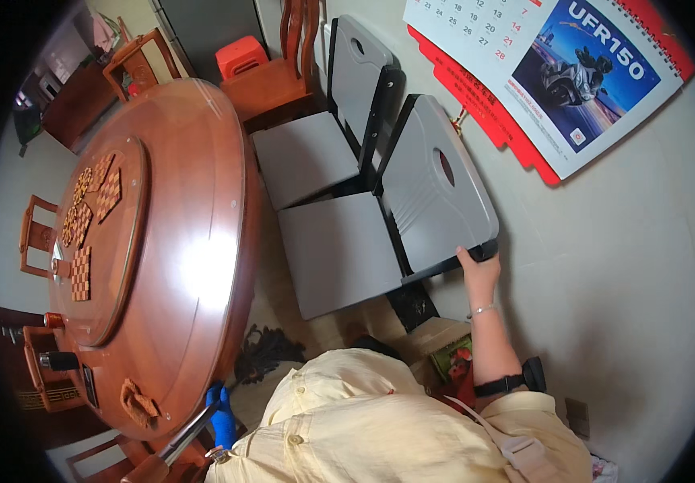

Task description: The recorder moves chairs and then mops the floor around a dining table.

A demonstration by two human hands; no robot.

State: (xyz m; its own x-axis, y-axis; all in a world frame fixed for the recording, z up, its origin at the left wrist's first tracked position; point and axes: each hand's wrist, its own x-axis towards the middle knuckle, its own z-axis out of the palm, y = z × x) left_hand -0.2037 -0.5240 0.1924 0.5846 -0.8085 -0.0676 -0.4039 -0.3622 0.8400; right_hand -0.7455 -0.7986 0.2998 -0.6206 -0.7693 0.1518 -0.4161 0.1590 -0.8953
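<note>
My right hand (pixel 480 275) grips the lower outer corner of the backrest of a grey plastic chair (pixel 438 187) with a dark frame. That chair stands side by side with a second grey chair (pixel 359 66) along the wall. My left hand (pixel 222 416), in a blue glove, is by the edge of a round wooden table (pixel 190 181), closed around a metal pole with a brown end (pixel 187 435). Beyond my left hand, the dark shaggy head of a mop (pixel 269 353) lies on the floor between the table and me.
Woven checkered mats (pixel 81 271) lie on the table's turntable; a brown cloth (pixel 138 401) and black cup (pixel 60 361) rest near its edge. A cardboard box (pixel 438 338) stands below my right forearm. A wall calendar (pixel 564 78) hangs right. Wooden chairs (pixel 269 84) surround the table.
</note>
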